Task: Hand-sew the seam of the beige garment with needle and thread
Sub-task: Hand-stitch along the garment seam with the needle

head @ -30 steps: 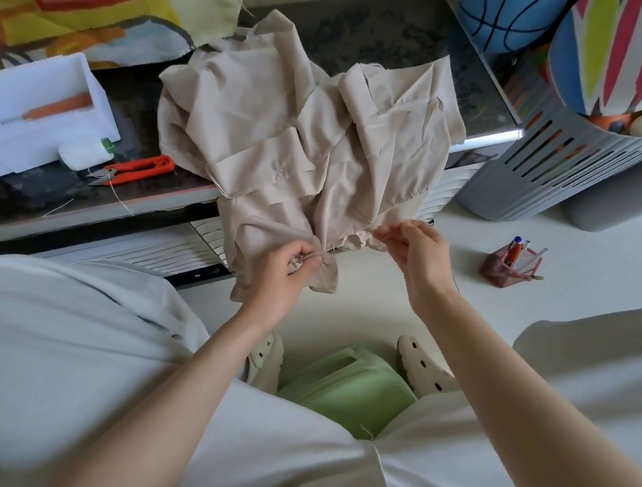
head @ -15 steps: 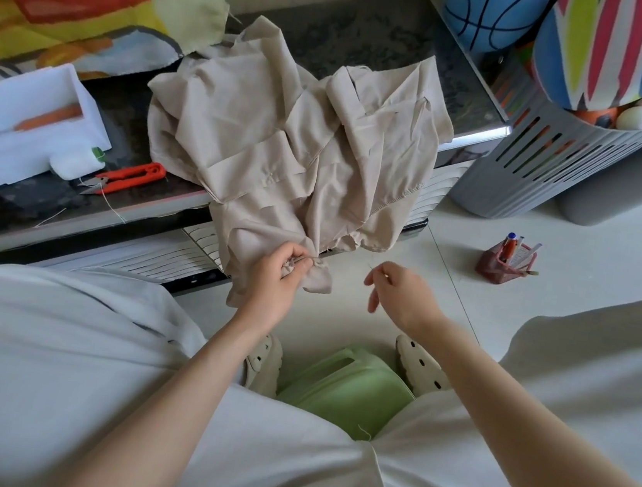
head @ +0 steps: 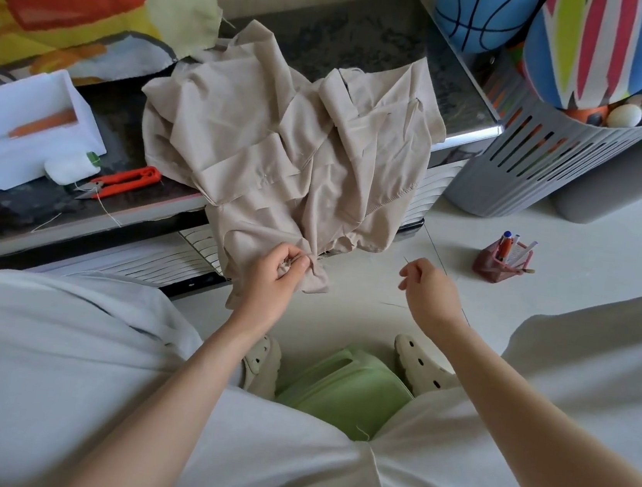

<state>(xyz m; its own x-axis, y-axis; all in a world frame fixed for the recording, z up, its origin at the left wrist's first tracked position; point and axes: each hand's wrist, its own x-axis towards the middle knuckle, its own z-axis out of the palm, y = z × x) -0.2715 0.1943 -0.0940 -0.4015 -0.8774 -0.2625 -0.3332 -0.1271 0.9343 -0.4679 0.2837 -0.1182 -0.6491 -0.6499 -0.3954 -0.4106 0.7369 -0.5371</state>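
The beige garment [head: 282, 149] lies crumpled on the dark table top and hangs over its front edge. My left hand [head: 277, 274] pinches a gathered fold of the garment's lower edge just below the table edge. My right hand [head: 429, 289] is off to the right of the cloth, above the floor, fingers curled round a thin needle [head: 406, 260] that sticks up from the fingertips. A faint thread runs from the cloth toward that hand.
Red thread snips [head: 124, 182] and a white box [head: 22, 129] lie on the dark table [head: 378, 27] at left. A grey slatted basket [head: 523, 163] with balls stands at right. A small red pen holder [head: 505, 260] sits on the floor, a green stool [head: 345, 392] below me.
My right hand has left the garment's edge and pulled away to the right with the needle, drawing the thread out. My left hand has kept its pinch on the fold.
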